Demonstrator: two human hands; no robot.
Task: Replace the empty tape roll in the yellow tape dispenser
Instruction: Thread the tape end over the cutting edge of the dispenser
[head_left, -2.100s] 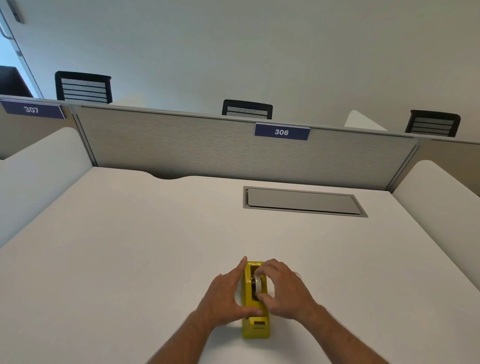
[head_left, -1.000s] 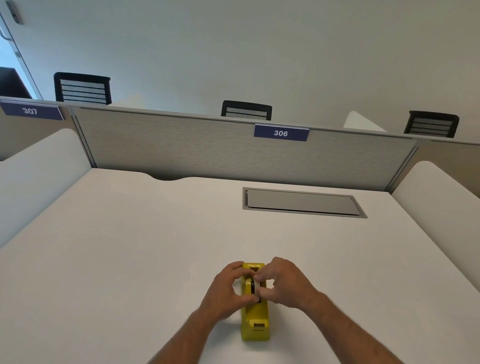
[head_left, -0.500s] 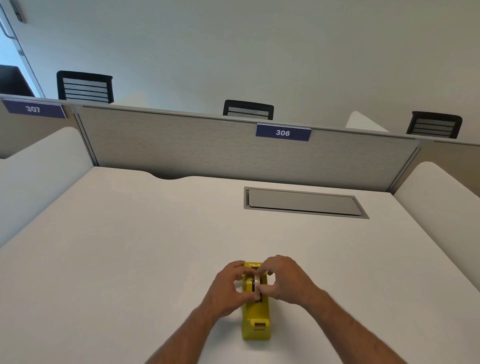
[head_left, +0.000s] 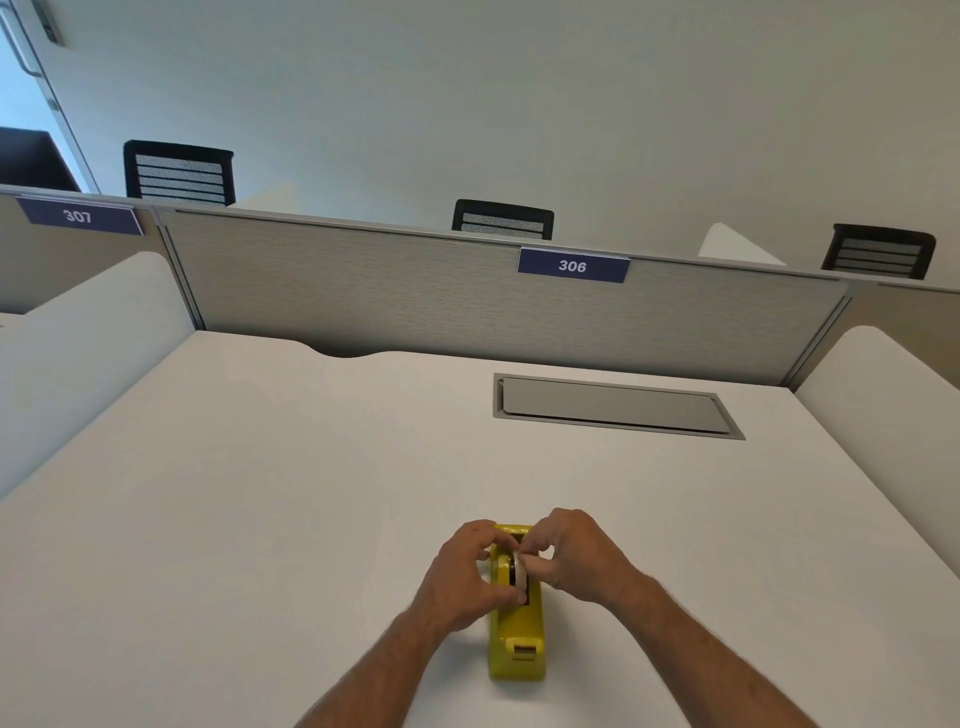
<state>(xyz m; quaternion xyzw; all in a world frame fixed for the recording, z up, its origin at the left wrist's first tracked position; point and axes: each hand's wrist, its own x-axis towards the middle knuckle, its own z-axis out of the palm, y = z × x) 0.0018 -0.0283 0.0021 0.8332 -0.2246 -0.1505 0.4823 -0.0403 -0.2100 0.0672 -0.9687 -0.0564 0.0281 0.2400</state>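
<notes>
Two bare forearms came in from the near edge, both hands meeting over the yellow plastic tape dispenser. The dispenser sat flat on the white desk top, directly under and between the hands, its cutter end sticking out toward the person, nearer than the knuckles.

The left hand was curled narrow, fingers bent onto the dispenser's left flank, thumb at the roll slot. The right hand was also closed tight, fingertips pinched on the pale tape roll with dark core from the right side. The roll stood on edge in the dispenser's cradle, between the two hands. Whether it was fully seated or lifted a bit, could not tell; fingers hid the hub. Whether the left fingers touched the roll or only the yellow body, also unclear.

Beyond the hands, slightly right, a grey rectangular cable hatch lay flush in the desk, well apart from the dispenser. Farther still, a grey fabric partition panel ran across the desk's far edge, with a blue number plate reading 306 on its top rail. Behind that, black mesh chair backs.
</notes>
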